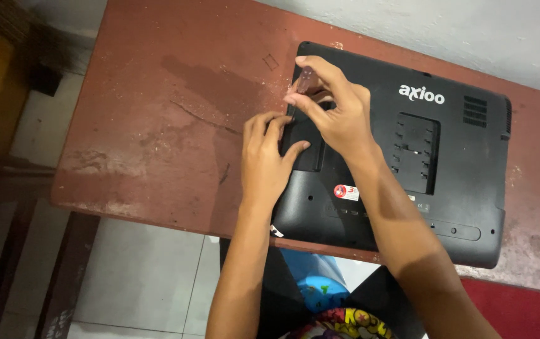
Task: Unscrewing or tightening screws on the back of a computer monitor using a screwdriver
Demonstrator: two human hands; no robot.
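Laptop (446, 182) under my hands: matt black plastic shell, smooth, small glossy sticker (346, 192). Table (157, 125): reddish-brown painted top, worn, scratched, rough patches. Screwdriver handle (304, 80): clear plastic.

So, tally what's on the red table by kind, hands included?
Black laptop, underside up: 1
Thin tool pinched in right hand: 1
Hands on laptop, with left hand: 2
Total: 4

Arms: bare, no sleeves in view.
Hands: left hand (268, 160), right hand (336, 113); no rings, no gloves.
Clothing (339, 323): multicoloured print, lower edge.
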